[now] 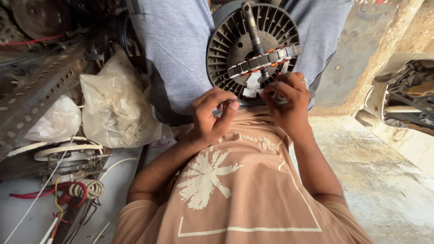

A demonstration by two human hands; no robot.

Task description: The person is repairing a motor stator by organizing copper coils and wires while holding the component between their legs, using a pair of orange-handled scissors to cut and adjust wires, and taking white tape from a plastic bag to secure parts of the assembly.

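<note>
In the upper middle of the frame a round dark motor housing (233, 45) with radial fins rests on the person's lap, between the grey trouser legs (176, 49). A metal shaft (251, 25) stands out of its centre, and a ring-shaped stator (266, 58) with orange windings lies tilted across it. White paper strips (252, 85) hang from the stator's lower edge. The right hand (289, 97) pinches these strips, its fingers (271, 90) narrow and closed on the paper. The left hand (212, 113), just beside it, has its fingers curled tight around a thin item I cannot make out. At the left of the frame two pale plastic bags (115, 106) sit bulging, their contents hidden. Below them, lower left, lie coiled wires (86, 187) and a red cable (36, 194). A perforated metal bar (40, 90) crosses the upper left.
</note>
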